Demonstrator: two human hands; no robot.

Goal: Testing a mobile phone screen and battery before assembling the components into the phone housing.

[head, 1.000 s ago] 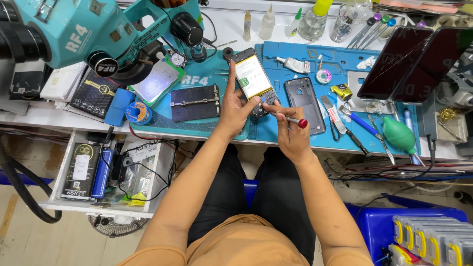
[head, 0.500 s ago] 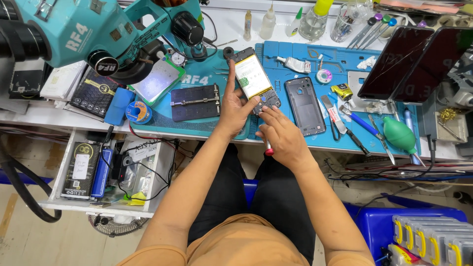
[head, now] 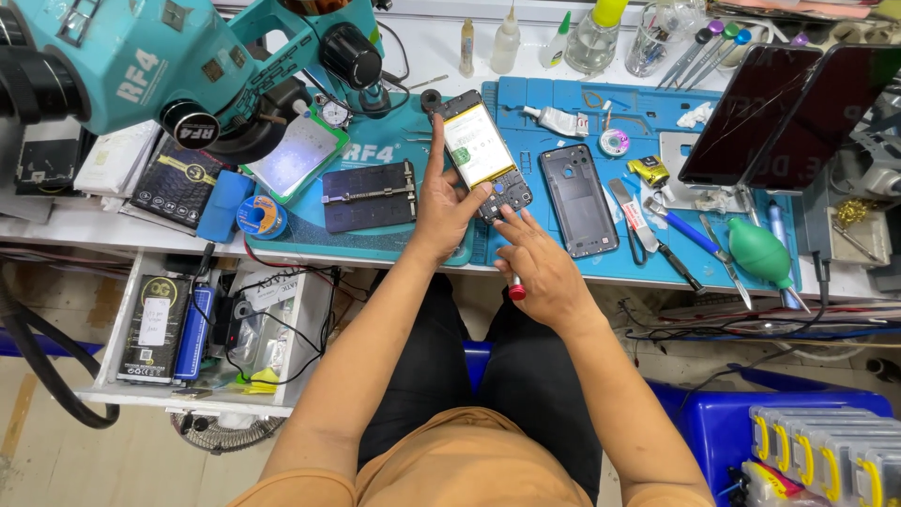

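Opened phone point(head: 483, 155) in left hand point(head: 449, 202) overhangs blue mat point(head: 563, 99).

We see a teal microscope point(head: 141, 66) top left, solder spool point(head: 251, 215) beside a dark clamp fixture point(head: 369, 195), phone back cover point(head: 579, 199) on the blue mat point(head: 563, 99), green blower bulb point(head: 758, 252) right, open drawer point(head: 103, 376) below

One head-worn camera looks steeply down from above the seated person, facing forward over their lap and forearms to the workbench. It sits fairly near: the left hand point(head: 449, 202) and right hand point(head: 537, 268) fall just above frame centre, the bench stretches beyond them to the top edge, and the floor shows beneath either elbow
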